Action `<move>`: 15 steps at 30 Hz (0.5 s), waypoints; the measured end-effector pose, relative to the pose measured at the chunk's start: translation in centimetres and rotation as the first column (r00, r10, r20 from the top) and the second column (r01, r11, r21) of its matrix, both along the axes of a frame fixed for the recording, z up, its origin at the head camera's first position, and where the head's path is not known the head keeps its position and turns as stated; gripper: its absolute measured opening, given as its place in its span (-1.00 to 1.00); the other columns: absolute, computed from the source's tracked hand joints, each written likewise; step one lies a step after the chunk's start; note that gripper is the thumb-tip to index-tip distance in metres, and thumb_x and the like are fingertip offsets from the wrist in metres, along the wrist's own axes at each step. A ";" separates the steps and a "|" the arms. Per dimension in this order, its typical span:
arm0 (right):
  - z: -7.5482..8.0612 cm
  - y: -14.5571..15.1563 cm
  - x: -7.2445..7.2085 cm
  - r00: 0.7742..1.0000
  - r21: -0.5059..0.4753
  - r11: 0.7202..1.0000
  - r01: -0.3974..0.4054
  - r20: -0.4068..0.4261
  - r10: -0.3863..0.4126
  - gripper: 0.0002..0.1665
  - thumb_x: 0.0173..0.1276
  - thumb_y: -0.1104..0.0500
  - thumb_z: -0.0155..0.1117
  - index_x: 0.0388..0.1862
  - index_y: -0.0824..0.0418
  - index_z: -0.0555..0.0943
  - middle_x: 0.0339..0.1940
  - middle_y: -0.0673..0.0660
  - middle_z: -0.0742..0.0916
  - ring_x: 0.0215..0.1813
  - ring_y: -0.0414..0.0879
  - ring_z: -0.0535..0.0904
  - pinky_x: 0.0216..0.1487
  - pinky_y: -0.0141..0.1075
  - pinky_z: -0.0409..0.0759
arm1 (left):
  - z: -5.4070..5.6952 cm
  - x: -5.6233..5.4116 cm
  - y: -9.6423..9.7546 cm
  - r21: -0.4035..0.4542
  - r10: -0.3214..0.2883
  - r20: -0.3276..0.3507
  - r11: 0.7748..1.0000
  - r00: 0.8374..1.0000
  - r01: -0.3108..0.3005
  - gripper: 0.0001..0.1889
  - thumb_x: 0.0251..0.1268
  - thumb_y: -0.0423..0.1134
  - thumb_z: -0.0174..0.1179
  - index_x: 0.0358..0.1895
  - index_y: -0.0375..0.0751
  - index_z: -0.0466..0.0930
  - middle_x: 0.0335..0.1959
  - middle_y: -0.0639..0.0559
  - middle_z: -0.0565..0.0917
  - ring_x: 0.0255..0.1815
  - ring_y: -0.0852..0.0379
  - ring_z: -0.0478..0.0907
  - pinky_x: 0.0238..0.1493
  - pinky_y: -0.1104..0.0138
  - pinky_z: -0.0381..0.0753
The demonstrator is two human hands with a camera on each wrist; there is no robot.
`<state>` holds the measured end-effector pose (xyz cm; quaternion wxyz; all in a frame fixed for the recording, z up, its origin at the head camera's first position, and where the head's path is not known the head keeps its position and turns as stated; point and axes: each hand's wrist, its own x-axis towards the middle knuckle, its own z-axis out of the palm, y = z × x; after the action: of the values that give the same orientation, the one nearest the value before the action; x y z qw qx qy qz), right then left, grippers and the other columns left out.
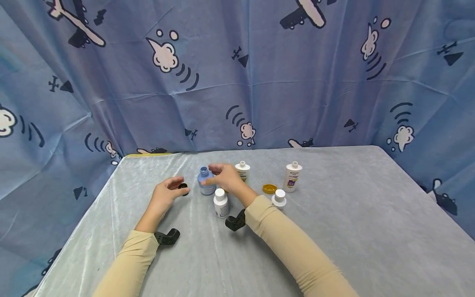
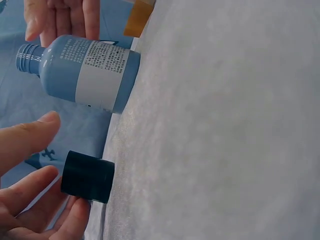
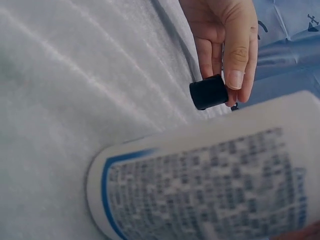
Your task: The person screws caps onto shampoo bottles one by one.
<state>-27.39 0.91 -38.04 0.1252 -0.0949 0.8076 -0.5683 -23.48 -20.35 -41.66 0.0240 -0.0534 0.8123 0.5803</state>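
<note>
A blue bottle point(image 1: 206, 188) with an uncovered screw neck stands upright on the table, between the two hands. To its left is a black cap point(image 2: 87, 176), set on the cloth. My left hand point(image 1: 165, 194) is right at this cap, fingers beside it and the thumb apart from it in the left wrist view. Around the far right side of the blue bottle reaches my right hand point(image 1: 227, 178), its fingers loosely extended and its thumb passing near the bottle's shoulder. Just in front stands a white bottle point(image 1: 221, 205) with a white cap, which fills much of the right wrist view point(image 3: 210, 185).
Behind the right hand is a white bottle point(image 1: 242, 167) with a bare neck; a similar one point(image 1: 291, 179) stands farther right. A yellow lid point(image 1: 269, 189) lies between them. Another white-capped bottle point(image 1: 279, 199) is partly hidden by the right sleeve. A patterned curtain point(image 1: 237, 74) hangs behind the table.
</note>
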 end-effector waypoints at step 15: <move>-1.4 -0.5 -0.4 0.999 -0.058 0.998 0.014 0.036 -0.012 -0.22 0.03 0.36 0.58 0.29 0.35 0.53 0.23 0.23 0.68 0.27 0.04 0.62 0.28 -0.23 0.59 | -0.4 -0.2 0.0 -0.041 0.015 0.017 0.999 1.000 -0.014 -0.39 0.26 -0.39 0.31 0.38 -0.37 0.38 0.39 -0.31 0.45 0.43 -0.18 0.38 0.44 0.07 0.38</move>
<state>-27.74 0.45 -39.43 0.1332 -0.0830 0.7891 -0.5939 -23.63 -20.34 -42.09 0.0260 -0.0647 0.8233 0.5633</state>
